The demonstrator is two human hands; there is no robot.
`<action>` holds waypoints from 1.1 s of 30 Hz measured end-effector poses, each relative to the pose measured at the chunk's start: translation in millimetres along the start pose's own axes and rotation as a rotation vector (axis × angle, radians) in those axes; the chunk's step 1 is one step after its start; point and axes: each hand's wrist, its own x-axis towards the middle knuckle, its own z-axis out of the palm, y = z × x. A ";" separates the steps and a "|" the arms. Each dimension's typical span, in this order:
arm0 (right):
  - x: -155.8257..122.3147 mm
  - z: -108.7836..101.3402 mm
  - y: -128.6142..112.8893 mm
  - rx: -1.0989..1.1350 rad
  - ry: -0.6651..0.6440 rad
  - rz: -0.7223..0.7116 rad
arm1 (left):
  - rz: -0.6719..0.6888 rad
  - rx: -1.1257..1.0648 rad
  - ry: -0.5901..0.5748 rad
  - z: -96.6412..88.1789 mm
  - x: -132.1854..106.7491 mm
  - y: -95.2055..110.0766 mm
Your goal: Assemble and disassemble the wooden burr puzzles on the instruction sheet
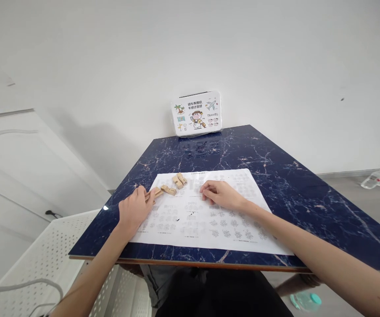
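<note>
At the left side of a printed sheet (190,233), my left hand (134,209) is closed over light wooden puzzle pieces (157,192), their ends sticking out past the thumb and fingers. How many lie under the palm is hidden. Just right of it, a notched wooden piece (169,190) rests on the paper. Two more notched wooden pieces (179,180) lie together a little farther back. My right hand (221,193) rests on the middle of the sheet, fingers curled in toward the thumb. Nothing shows between its fingertips, and the paper is beneath it.
The sheet lies on a dark blue marbled table (206,152). A white cartoon-printed case (197,114) leans on the wall at the far edge. Left of the table stands a white perforated basket (44,251). A bottle with a teal cap (314,299) is on the floor at right.
</note>
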 end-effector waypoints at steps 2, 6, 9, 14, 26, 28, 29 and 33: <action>0.2 0.3 0.5 0.000 0.002 -0.003 | 0.009 0.003 -0.019 0.4 -0.2 -0.5; 0.5 0.4 0.7 -0.005 -0.001 -0.003 | 0.018 -0.006 -0.025 1.1 0.2 -1.5; 0.6 0.1 0.5 -0.011 -0.004 -0.002 | -0.002 0.002 -0.060 -0.5 0.7 -1.0; 0.9 -0.4 1.0 -0.002 -0.007 0.004 | -0.021 0.049 -0.143 -6.0 0.9 1.9; 2.6 1.0 3.0 0.027 0.014 -0.012 | -0.052 -0.055 -0.073 -14.0 3.5 -6.4; 2.0 0.0 1.6 0.032 0.009 -0.007 | -0.060 -0.140 -0.040 -16.8 5.1 -0.6; 1.5 -0.7 1.1 0.036 0.004 -0.006 | -0.052 -0.198 -0.038 -18.9 5.8 5.0; -1.4 -5.1 0.6 0.067 -0.043 -0.023 | 0.045 -0.491 -0.066 -30.3 8.4 41.4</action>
